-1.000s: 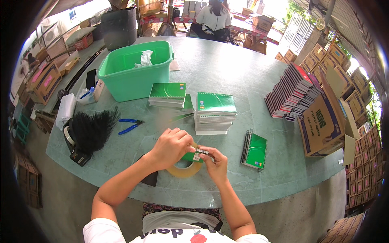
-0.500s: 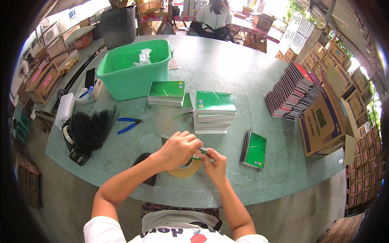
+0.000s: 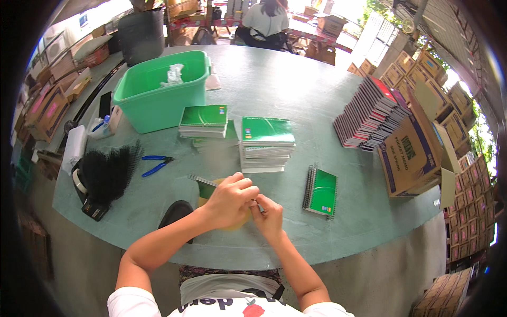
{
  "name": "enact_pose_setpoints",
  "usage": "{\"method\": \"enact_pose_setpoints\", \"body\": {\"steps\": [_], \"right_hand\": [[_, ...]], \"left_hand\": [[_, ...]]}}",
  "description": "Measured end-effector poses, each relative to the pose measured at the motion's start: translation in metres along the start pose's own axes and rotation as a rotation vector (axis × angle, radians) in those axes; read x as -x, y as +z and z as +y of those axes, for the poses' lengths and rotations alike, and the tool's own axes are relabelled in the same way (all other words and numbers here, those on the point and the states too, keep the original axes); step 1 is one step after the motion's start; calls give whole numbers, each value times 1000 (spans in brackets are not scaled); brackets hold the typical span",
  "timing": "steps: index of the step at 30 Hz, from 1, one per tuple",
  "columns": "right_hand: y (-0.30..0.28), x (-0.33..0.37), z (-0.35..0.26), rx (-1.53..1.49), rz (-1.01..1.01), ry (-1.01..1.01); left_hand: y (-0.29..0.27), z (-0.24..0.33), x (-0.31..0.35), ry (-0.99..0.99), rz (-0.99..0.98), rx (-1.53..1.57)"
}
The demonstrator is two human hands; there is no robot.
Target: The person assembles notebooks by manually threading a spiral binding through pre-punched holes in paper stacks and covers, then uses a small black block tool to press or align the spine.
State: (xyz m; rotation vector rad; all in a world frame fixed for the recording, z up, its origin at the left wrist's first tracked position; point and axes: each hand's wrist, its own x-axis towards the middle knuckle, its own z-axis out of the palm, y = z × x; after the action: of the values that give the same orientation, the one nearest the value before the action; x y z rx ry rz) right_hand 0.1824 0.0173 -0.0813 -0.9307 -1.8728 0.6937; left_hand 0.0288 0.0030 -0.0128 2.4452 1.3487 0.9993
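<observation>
My left hand [image 3: 232, 201] is closed over a small green spiral notebook [image 3: 206, 189], whose wire binding sticks out to the left past the fingers. My right hand [image 3: 268, 215] pinches close against the left, at the right end of the binding; the fingers hide what exactly they grip there. Beneath the hands lies a yellowish tape roll [image 3: 232, 227], partly covered. A dark rounded object [image 3: 176, 214] rests beside my left forearm. To the right is another green spiral notebook [image 3: 322, 191]. Blue-handled pliers [image 3: 156, 165] lie on the left.
Green notebook stacks [image 3: 266, 142] [image 3: 205, 116] stand ahead, with a green tub [image 3: 169, 108] behind. Black plastic coils [image 3: 112, 169] are heaped at left. Red-covered notebooks [image 3: 367, 113] stand by an open carton [image 3: 412, 156] at right. A person [image 3: 264, 26] sits across the table [image 3: 296, 68].
The view has shifted, so the table things sit further left. My hands have drawn closer together, covering the right end of the binding that showed before; more of the notebook's green cover shows at left.
</observation>
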Motion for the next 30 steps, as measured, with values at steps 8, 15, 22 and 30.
{"method": "enact_pose_setpoints", "body": {"steps": [8,15,22,30], "right_hand": [[-35,13,15,-610,278,516],[-83,-3,4,-579,311,389],[-168,5,117,128,339,502],[-165,4,122,319,280,533]], "left_hand": [[-20,-7,10,-366,-282,-238],[24,51,13,255,-14,19],[17,17,37,61,36,42],[12,4,64,-67,60,58]]}}
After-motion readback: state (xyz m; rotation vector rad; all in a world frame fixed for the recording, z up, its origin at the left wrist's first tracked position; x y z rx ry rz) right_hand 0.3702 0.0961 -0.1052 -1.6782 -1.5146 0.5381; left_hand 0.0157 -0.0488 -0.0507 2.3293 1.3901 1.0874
